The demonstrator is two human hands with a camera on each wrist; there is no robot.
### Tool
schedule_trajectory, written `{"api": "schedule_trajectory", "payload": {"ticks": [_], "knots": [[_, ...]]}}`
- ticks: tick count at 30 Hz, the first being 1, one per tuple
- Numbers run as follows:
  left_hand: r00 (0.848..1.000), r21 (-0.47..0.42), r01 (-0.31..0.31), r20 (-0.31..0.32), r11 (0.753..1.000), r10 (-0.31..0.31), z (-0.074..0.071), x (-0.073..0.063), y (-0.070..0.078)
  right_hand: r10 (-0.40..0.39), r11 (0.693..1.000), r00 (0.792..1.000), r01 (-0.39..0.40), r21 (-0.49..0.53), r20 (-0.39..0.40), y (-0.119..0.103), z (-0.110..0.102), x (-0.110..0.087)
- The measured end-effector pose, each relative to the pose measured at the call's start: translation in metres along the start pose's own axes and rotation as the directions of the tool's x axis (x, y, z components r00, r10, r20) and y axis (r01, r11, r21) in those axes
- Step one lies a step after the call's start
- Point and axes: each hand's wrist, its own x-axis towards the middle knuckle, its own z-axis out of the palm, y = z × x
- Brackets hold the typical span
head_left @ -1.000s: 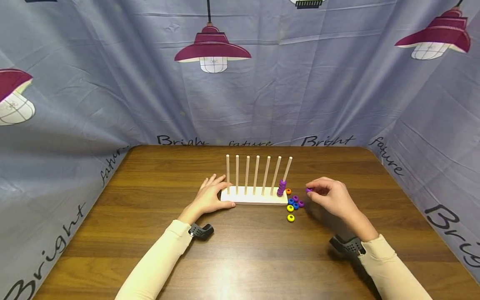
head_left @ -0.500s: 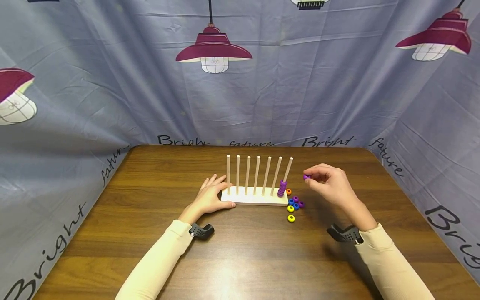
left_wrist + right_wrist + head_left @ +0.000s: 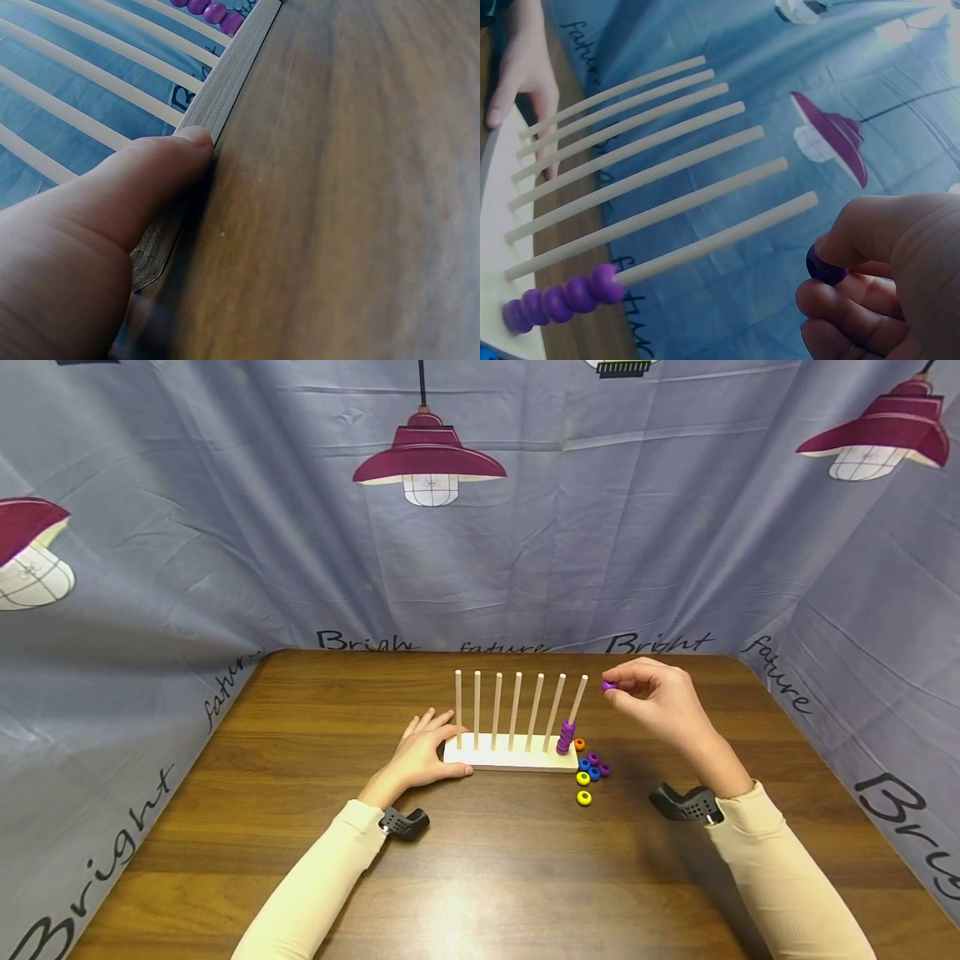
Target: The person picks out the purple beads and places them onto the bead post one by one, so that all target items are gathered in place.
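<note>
A white peg rack point(image 3: 510, 760) with a row of several upright wooden pegs stands on the table. Its rightmost peg carries a stack of purple beads point(image 3: 566, 737) at the bottom; the other pegs are bare. My left hand point(image 3: 417, 758) grips the rack's left end, the thumb along the front edge and the fingers behind. My right hand point(image 3: 663, 706) pinches a purple bead point(image 3: 823, 266) between thumb and fingers. That bead is in the air just right of the rightmost peg's tip, apart from it.
Loose beads lie beside the rack's right end: an orange bead point(image 3: 580, 744), purple beads point(image 3: 604, 770), blue beads point(image 3: 594, 773) and yellow beads point(image 3: 584, 797). Grey-blue curtains point(image 3: 525, 568) with printed lamps enclose the brown wooden table point(image 3: 480, 860) at the back and sides.
My right hand has lifted the purple bead from low beside the loose beads to the height of the peg tips, moving slightly left. The left hand and rack have stayed in place.
</note>
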Motion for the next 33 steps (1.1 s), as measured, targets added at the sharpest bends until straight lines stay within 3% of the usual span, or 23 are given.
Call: {"api": "schedule_trajectory", "payload": {"ticks": [14, 33], "knots": [[1.0, 0.002, 0.0, -0.006, 1.0, 0.0, 0.001, 0.0, -0.001, -0.045, 0.999, 0.999, 0.045, 0.028, 0.007, -0.016, 0.001, 0.018], [1.0, 0.007, 0.01, 0.001, 1.0, -0.01, 0.002, 0.0, 0.0, -0.108, 0.993, 0.992, 0.11, -0.033, 0.063, -0.019, 0.011, 0.022]]}}
